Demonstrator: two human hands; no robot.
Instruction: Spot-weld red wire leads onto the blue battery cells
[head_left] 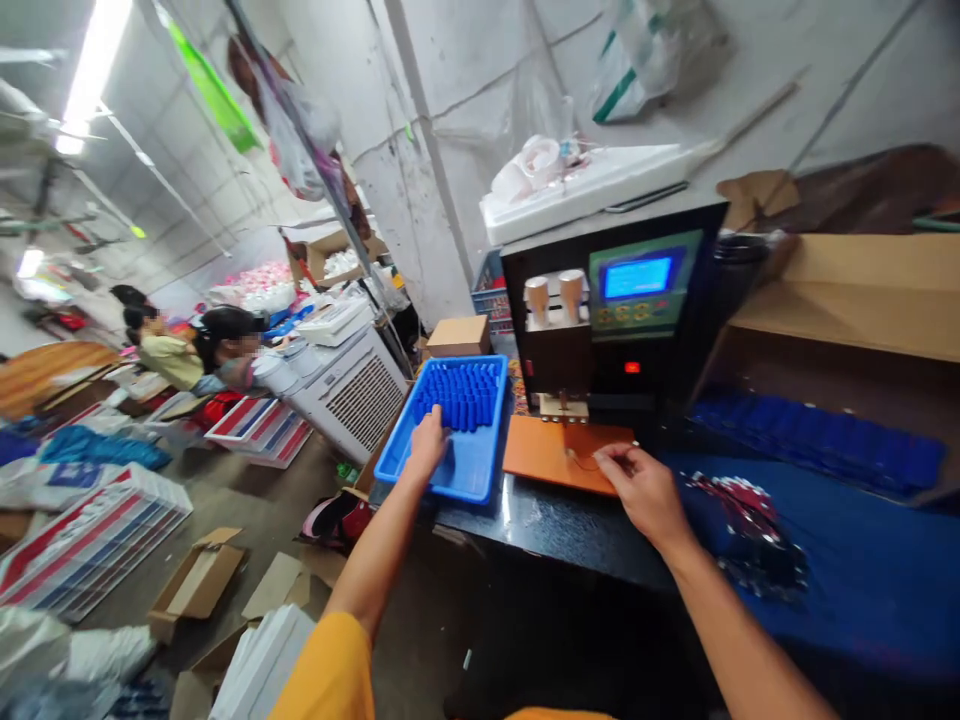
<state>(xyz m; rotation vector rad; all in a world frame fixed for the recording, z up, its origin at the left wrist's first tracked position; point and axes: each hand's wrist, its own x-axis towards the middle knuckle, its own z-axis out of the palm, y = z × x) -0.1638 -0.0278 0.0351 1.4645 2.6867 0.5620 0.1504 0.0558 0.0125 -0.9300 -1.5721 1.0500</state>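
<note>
My left hand (428,441) reaches into a blue plastic tray (469,482). Its fingers are closed on a blue cylinder at the near edge of the standing rows of blue cylinders (466,395); the fingertips are partly hidden. Over the right part of an orange board (536,450), my right hand (637,490) pinches a thin wire (581,460), whose ends I cannot make out clearly. Just behind the board stands a black machine (555,360) with a lit blue screen (638,278) and a small metal head (564,408) above the board.
Red and black wires (750,520) with white ends lie on a blue surface (870,560) at right. Behind them, a cardboard box (855,320) holds more blue pieces (825,440). An air cooler (360,400) stands left of the tray. Crates, cartons and seated people are farther left.
</note>
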